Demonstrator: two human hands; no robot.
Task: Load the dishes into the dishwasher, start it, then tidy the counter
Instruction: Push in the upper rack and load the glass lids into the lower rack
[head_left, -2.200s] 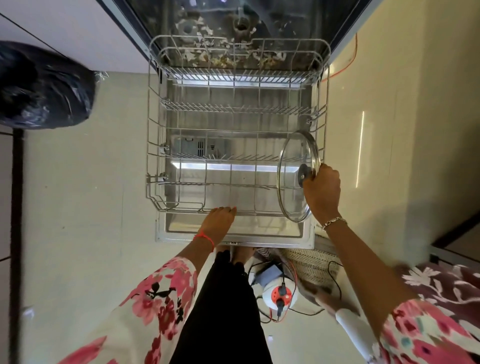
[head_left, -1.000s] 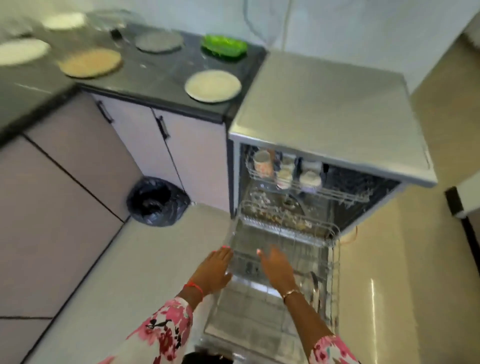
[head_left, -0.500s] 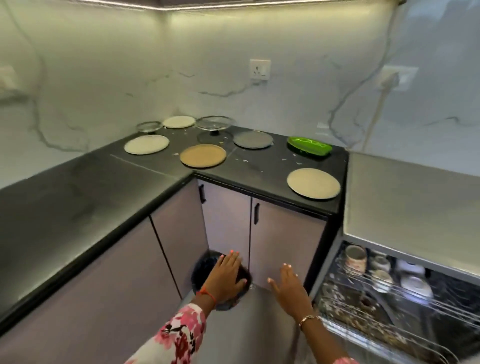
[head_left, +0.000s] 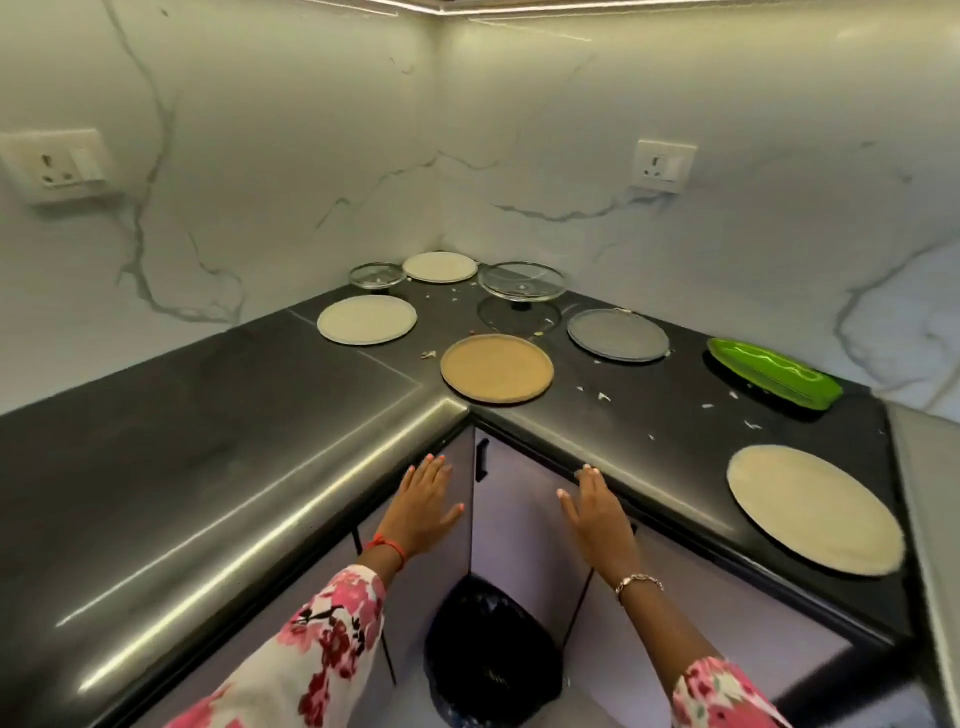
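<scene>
Neither grip holds anything. Left grip and right grip are both wide, fingers straight and palms down, out in front of the pale cupboard doors below the corner of the black worktop. The right fingertips reach up to the worktop's edge; whether they touch it I cannot tell.

All the dishes sit on the worktop. A tan plate is nearest the inner corner. A cream plate lies to its left and a grey plate to its right. Another cream plate sits at the back between a small glass lid and a larger glass lid. A green tray is further right, and a big cream plate lies by the front edge. Food scraps are scattered among them. A black bin bag stands on the floor below the hands.
</scene>
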